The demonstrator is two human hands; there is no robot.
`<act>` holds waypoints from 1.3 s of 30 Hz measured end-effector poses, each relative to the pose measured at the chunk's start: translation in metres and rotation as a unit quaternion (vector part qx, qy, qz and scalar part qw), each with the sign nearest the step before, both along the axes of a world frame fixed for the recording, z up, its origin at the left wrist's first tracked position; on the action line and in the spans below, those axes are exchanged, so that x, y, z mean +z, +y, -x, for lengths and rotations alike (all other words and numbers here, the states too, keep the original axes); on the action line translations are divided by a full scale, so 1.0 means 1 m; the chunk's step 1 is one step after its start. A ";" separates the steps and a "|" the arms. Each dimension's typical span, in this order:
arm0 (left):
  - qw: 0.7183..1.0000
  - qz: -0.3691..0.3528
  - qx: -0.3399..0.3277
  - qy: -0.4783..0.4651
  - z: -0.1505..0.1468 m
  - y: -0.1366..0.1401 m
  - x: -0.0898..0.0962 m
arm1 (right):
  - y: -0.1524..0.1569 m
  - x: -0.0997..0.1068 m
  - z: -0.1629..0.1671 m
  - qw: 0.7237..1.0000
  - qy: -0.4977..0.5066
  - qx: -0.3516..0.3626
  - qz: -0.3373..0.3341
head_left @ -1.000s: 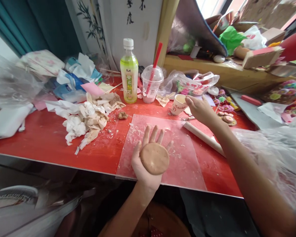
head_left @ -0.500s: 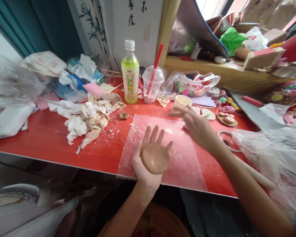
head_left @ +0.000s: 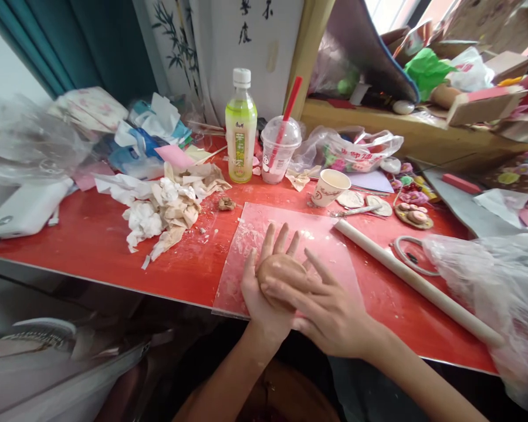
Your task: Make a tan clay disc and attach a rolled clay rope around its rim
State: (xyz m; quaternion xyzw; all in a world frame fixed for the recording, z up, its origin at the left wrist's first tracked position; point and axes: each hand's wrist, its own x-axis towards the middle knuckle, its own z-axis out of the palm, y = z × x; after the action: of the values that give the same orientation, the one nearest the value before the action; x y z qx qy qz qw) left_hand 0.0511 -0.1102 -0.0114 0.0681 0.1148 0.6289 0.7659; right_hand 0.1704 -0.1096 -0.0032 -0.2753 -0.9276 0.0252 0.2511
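A round, flattened disc of brown clay (head_left: 278, 271) lies on the upturned palm of my left hand (head_left: 264, 313), whose fingers stretch out and spread apart. My right hand (head_left: 337, 313) reaches in from the right, its outstretched fingers resting on the disc's top and right edge, so part of the disc is hidden. Both hands are above the near part of a clear plastic sheet (head_left: 246, 246) with pale smears, on the red table (head_left: 92, 255).
A rolling rod (head_left: 418, 281) slants across the right side near a plastic bag (head_left: 470, 281). Behind the sheet stand a paper cup (head_left: 330, 189), a lidded drink cup (head_left: 276, 155) and a bottle (head_left: 241, 138). Crumpled tissues (head_left: 171, 205) and a small brown clay lump (head_left: 226, 203) are left.
My right hand has come down from over the paper cup to the clay disc and now touches it. The left hand still bears the disc. The view has shifted slightly.
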 end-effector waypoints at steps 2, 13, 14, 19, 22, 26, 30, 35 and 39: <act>1.000 -0.007 0.001 -0.005 0.000 -0.001 0.001 | 0.000 -0.001 0.002 0.999 0.009 -0.052 -0.005; 1.000 -0.012 -0.008 -0.023 -0.001 0.000 -0.001 | 0.003 0.000 0.008 0.998 0.026 -0.042 0.029; 1.000 -0.012 -0.011 -0.025 0.000 0.000 -0.001 | 0.003 0.000 0.009 0.999 0.022 -0.010 0.034; 0.999 0.014 -0.021 -0.025 -0.001 0.000 0.001 | 0.006 0.002 0.006 0.998 0.022 -0.038 0.053; 1.000 0.018 -0.011 -0.015 -0.001 -0.001 0.002 | 0.007 0.004 0.006 0.998 0.005 -0.038 0.056; 0.999 0.016 -0.034 -0.025 -0.001 -0.001 0.001 | 0.005 0.004 0.007 0.999 0.014 0.016 0.045; 1.000 0.012 -0.025 -0.016 0.000 0.000 -0.002 | 0.008 0.004 0.007 0.997 0.014 -0.061 0.044; 0.999 0.002 -0.030 -0.009 0.000 0.000 -0.003 | 0.006 0.003 0.008 0.999 0.007 -0.018 0.030; 1.000 0.011 -0.020 -0.001 0.001 -0.001 0.004 | 0.003 0.002 0.011 0.998 0.009 -0.062 0.029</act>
State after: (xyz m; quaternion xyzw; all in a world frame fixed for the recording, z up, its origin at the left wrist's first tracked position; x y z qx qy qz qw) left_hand 0.0506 -0.1108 -0.0073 0.0612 0.1192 0.6126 0.7790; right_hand 0.1597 -0.1068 -0.0014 -0.3393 -0.9053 0.0394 0.2524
